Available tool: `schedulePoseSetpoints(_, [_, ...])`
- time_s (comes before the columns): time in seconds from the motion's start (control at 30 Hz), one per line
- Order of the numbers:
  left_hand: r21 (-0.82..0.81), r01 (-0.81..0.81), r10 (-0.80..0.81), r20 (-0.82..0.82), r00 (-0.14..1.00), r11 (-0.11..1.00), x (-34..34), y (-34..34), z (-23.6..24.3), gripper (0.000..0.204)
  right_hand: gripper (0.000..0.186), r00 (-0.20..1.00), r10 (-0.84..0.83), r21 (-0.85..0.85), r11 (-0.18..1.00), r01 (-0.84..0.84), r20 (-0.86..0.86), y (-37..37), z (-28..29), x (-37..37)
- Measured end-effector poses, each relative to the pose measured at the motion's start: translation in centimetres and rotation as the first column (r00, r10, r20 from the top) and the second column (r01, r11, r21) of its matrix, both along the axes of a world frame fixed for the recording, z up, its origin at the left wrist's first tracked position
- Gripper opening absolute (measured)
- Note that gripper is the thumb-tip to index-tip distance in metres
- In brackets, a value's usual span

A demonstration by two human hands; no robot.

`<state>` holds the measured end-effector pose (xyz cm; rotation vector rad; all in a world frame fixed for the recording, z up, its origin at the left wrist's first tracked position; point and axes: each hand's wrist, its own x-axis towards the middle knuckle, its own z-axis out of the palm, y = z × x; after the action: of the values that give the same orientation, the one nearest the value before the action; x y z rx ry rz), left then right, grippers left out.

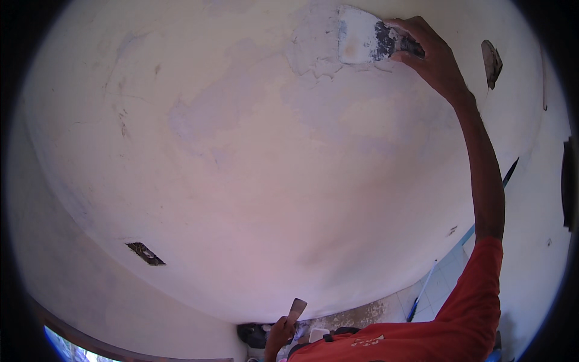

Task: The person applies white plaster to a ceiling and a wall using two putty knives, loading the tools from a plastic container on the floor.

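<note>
My right hand (425,57) is raised at the upper right, gripping a wide putty knife (359,37) whose white, plaster-smeared blade lies against the cream wall (253,163). A wet, rough grey patch of filler (307,51) surrounds the blade. Low in the picture my left hand (280,332) holds a smaller scraper (297,309) upright, in front of my body. The wall around the patch carries pale lilac smears and thin cracks.
Two rough openings (145,253) (491,63) break the wall at lower left and upper right. A broom (422,289) leans by the tiled floor (434,283) at right, a dark bag (253,335) lies at the bottom, and a bright window (72,344) shows at lower left.
</note>
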<state>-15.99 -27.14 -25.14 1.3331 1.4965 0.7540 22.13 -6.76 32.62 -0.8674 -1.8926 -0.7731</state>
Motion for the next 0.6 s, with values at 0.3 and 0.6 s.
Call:
schedulePoseSetpoints(0.3, [0.005,0.03,-0.03,-0.083,0.996,1.0,0.1,0.6,-0.9,0.035,0.058,1.0,0.01,0.225,0.974,-0.009,-0.002,-1.4,-1.6,0.8])
schedulePoseSetpoints(0.6, [-0.03,0.031,-0.031,-0.022,0.999,0.999,0.4,0.8,-1.3,0.036,0.054,0.999,-0.006,0.179,0.984,0.014,-0.044,0.2,-2.5,-1.3])
